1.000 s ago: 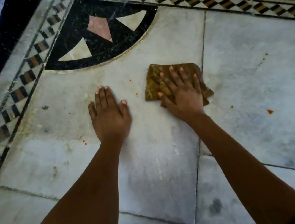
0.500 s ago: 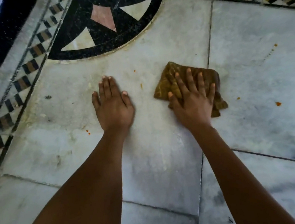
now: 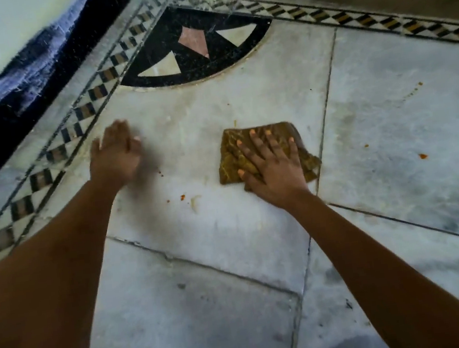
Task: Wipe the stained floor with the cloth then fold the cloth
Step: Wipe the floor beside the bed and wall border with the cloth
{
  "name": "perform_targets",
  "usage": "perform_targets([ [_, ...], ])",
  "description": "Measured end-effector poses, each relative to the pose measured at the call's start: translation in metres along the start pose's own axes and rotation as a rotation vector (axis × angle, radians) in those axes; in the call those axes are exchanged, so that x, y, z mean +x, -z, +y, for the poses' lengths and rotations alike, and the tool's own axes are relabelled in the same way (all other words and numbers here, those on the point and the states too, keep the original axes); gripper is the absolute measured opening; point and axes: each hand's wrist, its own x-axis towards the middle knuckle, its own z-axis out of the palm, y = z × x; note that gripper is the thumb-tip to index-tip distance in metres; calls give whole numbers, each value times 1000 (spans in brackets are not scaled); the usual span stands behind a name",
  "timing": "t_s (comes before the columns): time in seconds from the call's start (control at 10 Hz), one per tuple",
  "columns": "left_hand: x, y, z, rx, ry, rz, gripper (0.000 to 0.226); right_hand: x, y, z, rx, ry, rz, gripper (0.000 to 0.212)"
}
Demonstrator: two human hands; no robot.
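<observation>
Marble floor (image 3: 229, 231), pale grey with dark joints, is seen from above, and a brown cloth (image 3: 234, 155) lies flat on it near the middle of the view. The cloth is pressed down by the right hand (image 3: 275, 168), whose grip is spread, fingers (image 3: 259, 144) splayed over the fabric and pointing toward 12 o'clock; nothing is pinched. The cloth's right edge sits just beside a floor joint. At 9 o'clock from the cloth, well apart from it, the left hand (image 3: 116, 156) is blurred; whether its grip is spread or pressed together cannot be told, and whether it touches the floor cannot be told. Orange stains (image 3: 182, 197) are seen between the two hands, toward 7 o'clock of the cloth, and more specks (image 3: 422, 156) lie at 3 o'clock. A black inlay (image 3: 198, 70) with pale triangles lies at 12 o'clock, edged by a checkered border (image 3: 82, 111).
</observation>
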Motion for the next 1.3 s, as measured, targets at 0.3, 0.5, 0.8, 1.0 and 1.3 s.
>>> perform_targets([
  [0.3, -30, -40, -28, 103, 134, 90, 56, 110, 9, -11, 30, -259, 5, 60],
  [0.5, -31, -42, -26, 79, 105, 111, 57, 97, 6, -26, -42, 30, -48, 66],
  [0.8, -31, -43, -30, 56, 94, 129, 56, 117, 12, -1, 13, -184, 2, 65],
  [1.0, -32, -43, -29, 46, 84, 142, 55, 131, 8, -53, -8, -23, -26, 59],
  [1.3, -33, -44, -29, 44, 97, 147, 57, 93, 5, -34, 101, -378, 60, 66],
])
